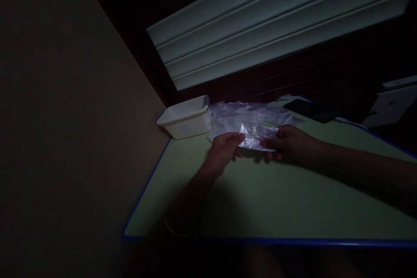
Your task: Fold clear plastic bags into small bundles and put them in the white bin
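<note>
A clear plastic bag [256,135], shiny and creased, is stretched between my two hands just above the green table [302,200]. My left hand [224,150] pinches its left end, thumb on top. At the other end, my right hand [286,144] grips the bag with the thumb across its face and the fingers behind. Beyond my hands lies a spread of more clear plastic bags [239,112], overlapping one another. The dim light hides whether the held bag contains anything.
A white plastic bin [185,119] stands at the table's far left corner, beside the wall [81,139]. A dark flat object [311,110] rests at the back right, with a pale cable [350,122] near it. Blue edging borders the table. Behind rises a slatted panel [260,30].
</note>
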Motion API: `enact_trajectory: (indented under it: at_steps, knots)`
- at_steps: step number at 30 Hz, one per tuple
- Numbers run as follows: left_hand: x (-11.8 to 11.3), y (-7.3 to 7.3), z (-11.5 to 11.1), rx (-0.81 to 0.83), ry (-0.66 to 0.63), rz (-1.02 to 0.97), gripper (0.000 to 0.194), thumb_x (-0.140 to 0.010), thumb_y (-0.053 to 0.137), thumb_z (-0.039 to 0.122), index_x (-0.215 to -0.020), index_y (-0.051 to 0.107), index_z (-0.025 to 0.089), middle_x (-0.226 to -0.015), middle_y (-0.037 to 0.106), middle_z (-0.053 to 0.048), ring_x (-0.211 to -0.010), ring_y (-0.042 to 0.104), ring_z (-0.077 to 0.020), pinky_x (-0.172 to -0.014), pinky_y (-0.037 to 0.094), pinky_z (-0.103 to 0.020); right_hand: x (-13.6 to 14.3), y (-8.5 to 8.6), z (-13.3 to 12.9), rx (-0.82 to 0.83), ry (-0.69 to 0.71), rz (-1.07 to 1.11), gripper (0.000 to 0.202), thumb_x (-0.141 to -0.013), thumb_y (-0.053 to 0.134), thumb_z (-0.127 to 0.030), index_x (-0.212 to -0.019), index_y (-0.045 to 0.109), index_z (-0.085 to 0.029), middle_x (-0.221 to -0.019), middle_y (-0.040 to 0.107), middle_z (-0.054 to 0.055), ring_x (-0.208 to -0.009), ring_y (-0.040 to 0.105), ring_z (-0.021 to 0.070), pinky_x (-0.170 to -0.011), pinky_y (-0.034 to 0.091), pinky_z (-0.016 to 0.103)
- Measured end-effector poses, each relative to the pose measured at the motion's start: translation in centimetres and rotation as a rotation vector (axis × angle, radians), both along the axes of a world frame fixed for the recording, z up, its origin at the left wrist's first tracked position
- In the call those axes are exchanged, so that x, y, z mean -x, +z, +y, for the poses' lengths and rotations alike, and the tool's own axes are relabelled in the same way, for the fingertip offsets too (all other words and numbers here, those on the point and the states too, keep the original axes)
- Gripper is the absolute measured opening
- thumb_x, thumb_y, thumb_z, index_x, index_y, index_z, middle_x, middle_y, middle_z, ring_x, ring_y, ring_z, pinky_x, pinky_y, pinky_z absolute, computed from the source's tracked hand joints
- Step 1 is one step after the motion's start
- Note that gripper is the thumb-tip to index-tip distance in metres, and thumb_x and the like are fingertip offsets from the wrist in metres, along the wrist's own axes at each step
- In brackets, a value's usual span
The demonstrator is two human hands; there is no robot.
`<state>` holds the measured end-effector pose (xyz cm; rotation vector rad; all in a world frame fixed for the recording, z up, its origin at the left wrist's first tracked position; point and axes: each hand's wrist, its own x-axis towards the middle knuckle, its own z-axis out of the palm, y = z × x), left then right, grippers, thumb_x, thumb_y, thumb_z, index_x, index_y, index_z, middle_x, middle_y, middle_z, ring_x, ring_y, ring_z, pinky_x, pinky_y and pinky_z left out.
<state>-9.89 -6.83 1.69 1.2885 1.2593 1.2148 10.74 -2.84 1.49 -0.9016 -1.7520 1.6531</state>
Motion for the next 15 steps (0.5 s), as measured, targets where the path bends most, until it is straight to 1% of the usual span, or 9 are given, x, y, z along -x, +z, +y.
enact_trajectory:
  at_steps: [2,7,12,15]
  knots:
    - [0.5,0.2,0.0,0.042,-0.073,0.037,0.03,-0.077,0.07,0.04,-0.09,0.068,0.013,-0.074,0.064,-0.002,-0.051,0.053,-0.0067,-0.045,0.039,-0.02,-0.2,0.0,0.2,-0.018,0.041,-0.025,0.03,-0.072,0.073,-0.043,-0.063,0.066,-0.015,-0.054,0.062,0.001,-0.043,0.046,0.0081,-0.044,0.034,0.023]
    - [1.3,0.4,-0.1,0.085,-0.257,0.116,0.031,-0.078,0.067,0.042,-0.083,0.067,0.011,-0.069,0.066,-0.005,-0.048,0.054,-0.0074,-0.044,0.039,-0.019,-0.5,0.2,0.4,-0.05,0.112,-0.092,0.032,-0.071,0.072,-0.046,-0.065,0.067,-0.015,-0.052,0.059,0.001,-0.042,0.042,0.0074,-0.041,0.03,0.022]
    - [1.4,0.7,-0.4,0.151,-0.339,0.085,0.033,-0.078,0.068,0.043,-0.084,0.067,0.01,-0.071,0.069,-0.009,-0.053,0.061,-0.0108,-0.045,0.043,-0.02,-0.8,0.2,0.5,-0.034,0.175,-0.094,0.03,-0.073,0.071,-0.042,-0.067,0.067,-0.014,-0.051,0.057,-0.001,-0.04,0.039,0.0054,-0.04,0.026,0.021]
    - [1.4,0.7,-0.4,0.163,-0.334,0.089,0.031,-0.078,0.068,0.04,-0.085,0.068,0.01,-0.07,0.07,-0.009,-0.052,0.061,-0.0109,-0.044,0.042,-0.019,-0.8,0.1,0.6,-0.014,0.174,-0.082,0.03,-0.074,0.071,-0.042,-0.068,0.067,-0.013,-0.053,0.058,-0.001,-0.041,0.041,0.0057,-0.041,0.028,0.021]
